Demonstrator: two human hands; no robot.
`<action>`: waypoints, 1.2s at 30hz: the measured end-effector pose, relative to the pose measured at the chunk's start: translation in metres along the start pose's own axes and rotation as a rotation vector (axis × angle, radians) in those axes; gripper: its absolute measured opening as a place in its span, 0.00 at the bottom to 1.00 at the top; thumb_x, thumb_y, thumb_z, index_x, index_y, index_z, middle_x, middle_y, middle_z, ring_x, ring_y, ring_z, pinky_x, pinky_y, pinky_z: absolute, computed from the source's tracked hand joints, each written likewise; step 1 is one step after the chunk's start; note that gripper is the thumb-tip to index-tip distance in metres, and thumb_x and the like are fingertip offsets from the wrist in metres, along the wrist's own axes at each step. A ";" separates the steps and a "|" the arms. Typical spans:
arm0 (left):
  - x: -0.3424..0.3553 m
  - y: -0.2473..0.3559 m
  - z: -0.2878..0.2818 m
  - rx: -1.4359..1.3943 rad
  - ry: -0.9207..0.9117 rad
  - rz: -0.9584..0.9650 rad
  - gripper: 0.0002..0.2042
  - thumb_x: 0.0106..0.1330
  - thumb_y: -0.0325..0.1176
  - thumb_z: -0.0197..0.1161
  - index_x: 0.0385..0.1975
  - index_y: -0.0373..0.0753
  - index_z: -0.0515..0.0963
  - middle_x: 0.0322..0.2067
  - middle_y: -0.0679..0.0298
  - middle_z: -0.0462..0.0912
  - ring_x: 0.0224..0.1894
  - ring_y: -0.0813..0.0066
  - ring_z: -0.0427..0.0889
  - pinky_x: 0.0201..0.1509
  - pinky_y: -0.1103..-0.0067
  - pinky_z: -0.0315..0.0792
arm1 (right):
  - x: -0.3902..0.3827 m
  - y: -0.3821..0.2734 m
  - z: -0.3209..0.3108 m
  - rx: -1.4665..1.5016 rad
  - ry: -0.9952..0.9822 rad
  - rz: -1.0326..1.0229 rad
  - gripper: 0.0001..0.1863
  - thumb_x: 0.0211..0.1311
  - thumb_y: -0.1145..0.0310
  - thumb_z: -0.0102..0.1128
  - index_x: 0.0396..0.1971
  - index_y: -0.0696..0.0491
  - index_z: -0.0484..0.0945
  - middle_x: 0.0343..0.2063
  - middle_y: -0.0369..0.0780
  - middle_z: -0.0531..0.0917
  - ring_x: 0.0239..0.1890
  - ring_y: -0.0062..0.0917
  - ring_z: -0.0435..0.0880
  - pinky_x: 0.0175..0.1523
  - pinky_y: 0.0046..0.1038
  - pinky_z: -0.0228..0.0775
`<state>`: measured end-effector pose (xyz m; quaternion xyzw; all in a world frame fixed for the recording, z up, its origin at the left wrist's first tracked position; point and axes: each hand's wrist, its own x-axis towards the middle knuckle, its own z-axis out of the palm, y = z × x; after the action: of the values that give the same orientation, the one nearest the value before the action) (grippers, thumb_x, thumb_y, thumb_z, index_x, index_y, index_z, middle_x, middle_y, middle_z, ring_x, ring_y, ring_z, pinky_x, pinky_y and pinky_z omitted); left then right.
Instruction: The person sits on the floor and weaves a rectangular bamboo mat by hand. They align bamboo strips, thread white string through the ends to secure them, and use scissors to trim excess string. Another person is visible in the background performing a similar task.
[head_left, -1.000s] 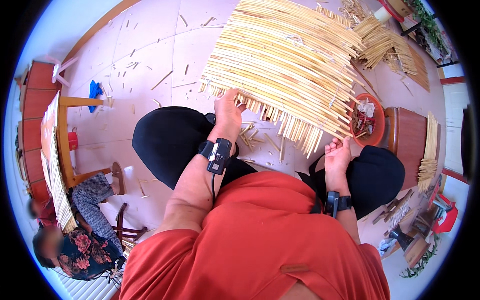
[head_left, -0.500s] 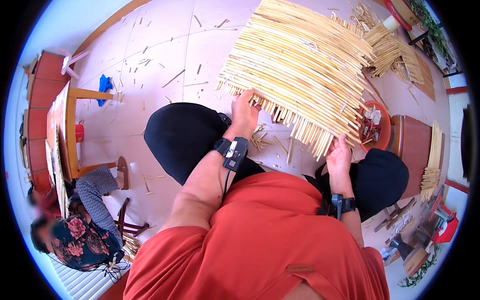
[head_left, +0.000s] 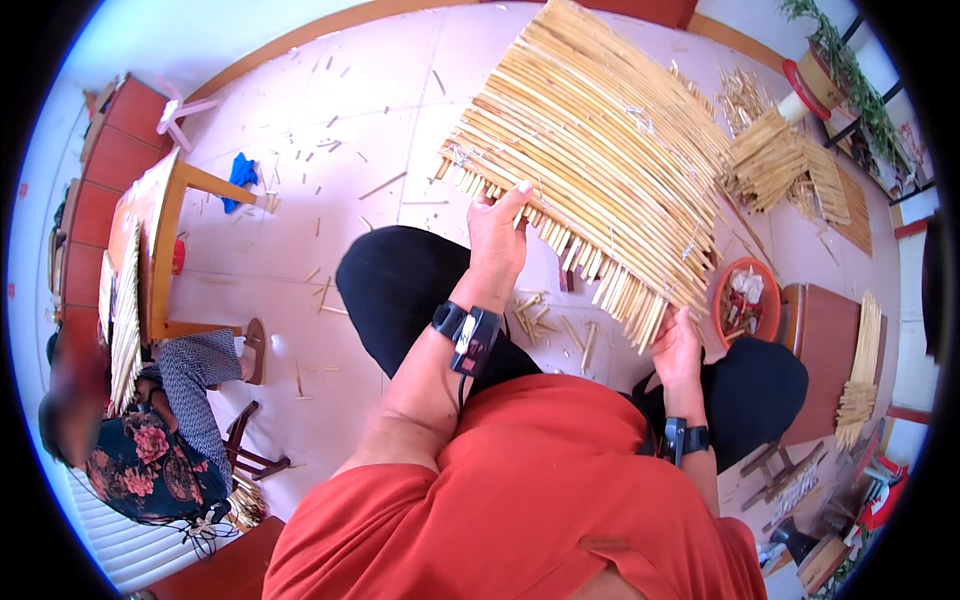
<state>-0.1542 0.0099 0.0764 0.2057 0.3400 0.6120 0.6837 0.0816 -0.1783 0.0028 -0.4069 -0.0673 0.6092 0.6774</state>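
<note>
In front, a ragged yellowish mat (head_left: 600, 165).

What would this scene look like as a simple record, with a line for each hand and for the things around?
left hand: thumb on top, gripping the mat's near edge
right hand: fingers at the mat's near right corner; grip unclear
stick mat: pale sticks side by side, near ends uneven
orange bucket: right of the mat, with scraps inside
floor: scattered stick pieces, blue cloth
other person: at left, dark flowered top
</note>
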 end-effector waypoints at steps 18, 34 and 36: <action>-0.103 0.045 0.169 1.163 -0.766 1.477 0.16 0.50 0.27 0.60 0.41 0.37 0.78 0.38 0.56 0.80 0.40 0.58 0.80 0.44 0.71 0.75 | -0.045 -0.055 0.099 -0.293 -0.561 -0.252 0.43 0.52 0.65 0.66 0.65 0.53 0.51 0.63 0.41 0.61 0.61 0.30 0.66 0.52 0.29 0.69; -0.042 -0.081 -0.005 2.036 -0.699 0.913 0.33 0.51 0.33 0.68 0.60 0.42 0.65 0.61 0.46 0.61 0.64 0.46 0.58 0.65 0.60 0.54 | 0.001 0.018 -0.028 0.411 0.343 -0.187 0.12 0.63 0.66 0.55 0.41 0.57 0.70 0.40 0.42 0.77 0.45 0.32 0.77 0.50 0.35 0.70; -0.008 -0.072 -0.042 2.057 -0.346 0.742 0.38 0.55 0.46 0.66 0.65 0.42 0.57 0.64 0.44 0.53 0.67 0.44 0.49 0.67 0.56 0.49 | 0.003 0.021 -0.033 0.426 0.353 -0.205 0.13 0.64 0.63 0.55 0.43 0.55 0.70 0.40 0.41 0.78 0.45 0.30 0.78 0.50 0.34 0.70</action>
<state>-0.1344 -0.0152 -0.0009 0.8477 0.5033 0.1675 -0.0011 0.0857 -0.1924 -0.0338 -0.3461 0.1402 0.4580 0.8067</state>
